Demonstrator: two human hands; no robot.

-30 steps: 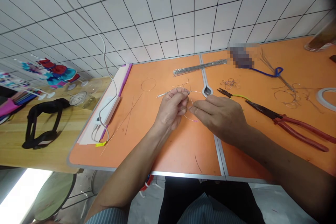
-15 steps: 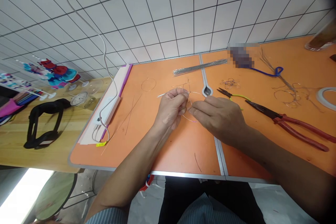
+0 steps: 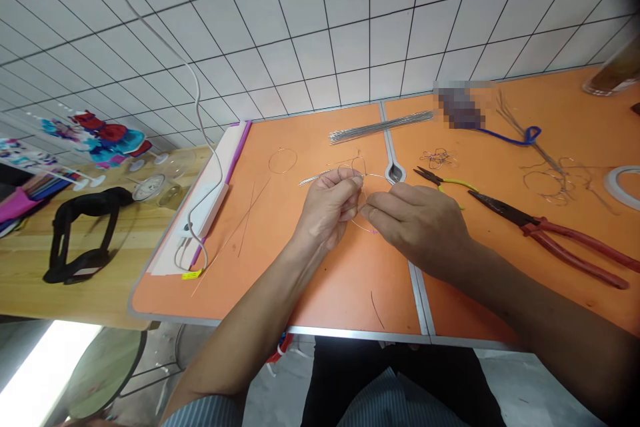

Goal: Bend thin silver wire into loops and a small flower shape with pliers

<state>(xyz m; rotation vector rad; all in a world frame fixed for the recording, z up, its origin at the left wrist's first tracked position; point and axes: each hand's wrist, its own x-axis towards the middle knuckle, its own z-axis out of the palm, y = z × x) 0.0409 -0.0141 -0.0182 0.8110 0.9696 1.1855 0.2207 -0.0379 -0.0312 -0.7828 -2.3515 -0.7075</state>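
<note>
My left hand (image 3: 331,205) pinches a thin metal wire (image 3: 373,175) between thumb and forefinger, above the orange table (image 3: 310,300). The wire bends into a loop, and a small pink stretch (image 3: 373,232) shows on its lower curve. My right hand (image 3: 415,217) is closed just to the right, its thumb and fingertips on a short part of the same wire that stands between the hands. Fingers cover most of the place where the wire parts meet. Behind the hands lie further fine wire loops (image 3: 358,164); whether they join the held wire I cannot tell.
A bundle of straight wires (image 3: 380,128) lies at the back. To the right are small yellow-handled pliers (image 3: 440,179), large red-handled pliers (image 3: 540,230) and tangled wire (image 3: 437,159). A wire ring (image 3: 283,161), loose wires (image 3: 245,219) and a power strip (image 3: 205,210) are on the left.
Almost nothing differs. My left fingertips have shifted very slightly to the right with the wire; both hands keep their grip.
</note>
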